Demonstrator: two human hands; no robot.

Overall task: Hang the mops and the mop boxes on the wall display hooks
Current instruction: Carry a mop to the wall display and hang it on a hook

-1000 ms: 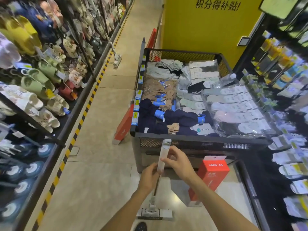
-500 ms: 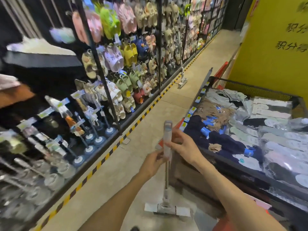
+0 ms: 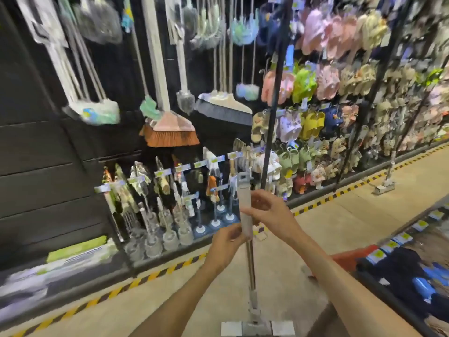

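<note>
Beige tile floor runs along a shop aisle here, with a yellow-and-black hazard stripe marking the edge by the dark wall display. Up on that wall hang an orange-bristled broom, a grey-bristled broom and several fluffy pastel dusters, with clear-based toilet brushes racked lower down; it's pretty smeared with motion blur, so hooks are hard to pick out. Off to the right are racks of pastel slippers, and the corner of a bin of dark socks pokes in at lower right. The white flat mop with a pale grey handle stands upright on the floor in front of the person, its flat head down at the bottom edge. The left hand has its fingers wrapped round the lower end of the grip, and the right hand pinches the handle a bit higher. Compared with half a second ago, the view has swung further left: the sock bin has mostly slid out of sight, the broom wall now fills the frame, and both hands are holding the mop the same way.
</note>
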